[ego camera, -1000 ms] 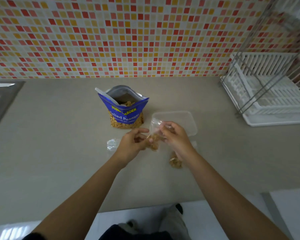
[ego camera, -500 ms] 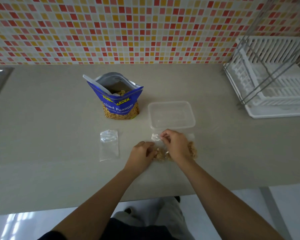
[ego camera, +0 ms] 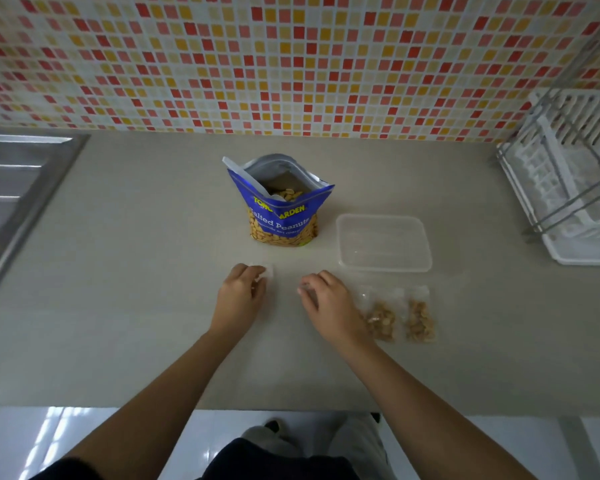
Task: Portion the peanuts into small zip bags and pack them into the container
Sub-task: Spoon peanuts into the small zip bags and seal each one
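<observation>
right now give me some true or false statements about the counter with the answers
1. The peanut bag stands open. True.
2. Two filled zip bags, one beside the other, lie in the container. False: they lie on the counter, in front of it.
3. The left hand rests on an empty zip bag. True.
4. The container is left of the peanut bag. False: it is to its right.
5. A dish rack stands at the far right. True.
</observation>
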Tool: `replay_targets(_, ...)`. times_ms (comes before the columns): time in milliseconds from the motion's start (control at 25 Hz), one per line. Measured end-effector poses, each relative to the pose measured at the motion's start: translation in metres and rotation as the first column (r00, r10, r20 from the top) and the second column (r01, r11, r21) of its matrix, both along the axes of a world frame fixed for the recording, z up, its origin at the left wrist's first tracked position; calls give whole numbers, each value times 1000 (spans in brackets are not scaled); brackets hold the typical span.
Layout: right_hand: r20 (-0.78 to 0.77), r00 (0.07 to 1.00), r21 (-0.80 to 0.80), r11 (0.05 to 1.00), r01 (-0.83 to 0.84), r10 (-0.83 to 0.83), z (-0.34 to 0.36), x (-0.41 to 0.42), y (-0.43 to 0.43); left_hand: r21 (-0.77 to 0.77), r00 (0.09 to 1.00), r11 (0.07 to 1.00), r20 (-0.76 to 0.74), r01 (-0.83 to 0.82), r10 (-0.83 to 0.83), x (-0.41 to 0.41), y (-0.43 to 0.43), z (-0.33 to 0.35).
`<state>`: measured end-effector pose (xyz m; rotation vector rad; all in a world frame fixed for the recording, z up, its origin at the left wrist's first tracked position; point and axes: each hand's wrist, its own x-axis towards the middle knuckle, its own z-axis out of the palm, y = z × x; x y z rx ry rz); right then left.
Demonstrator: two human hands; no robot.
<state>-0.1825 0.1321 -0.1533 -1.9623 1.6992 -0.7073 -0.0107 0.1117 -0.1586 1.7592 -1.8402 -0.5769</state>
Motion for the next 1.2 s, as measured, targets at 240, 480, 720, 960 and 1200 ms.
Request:
replay_targets(240, -42, 999, 254, 967, 9, 2, -9, 49, -31, 168, 993, 984, 95, 57, -73, 29, -25, -13)
replay_targets(480, 57, 988, 189, 973, 132, -145, -18, 62, -28, 108, 994, 991, 67, 75, -83, 31, -24, -14)
replay_targets(720, 124, 967, 175, 964, 200, -223, -18, 72, -21, -5, 965, 981, 180, 194, -190, 38, -22, -11)
replay_targets(960, 483, 824, 424, 902, 76, -296, 5, 69, -9, 164, 945, 941, -195, 295, -262, 52, -28, 38)
replay_targets(1200, 820, 307, 481, 872, 91, -484, 42, 59, -11, 312, 657, 919, -750, 242, 82, 60, -35, 89)
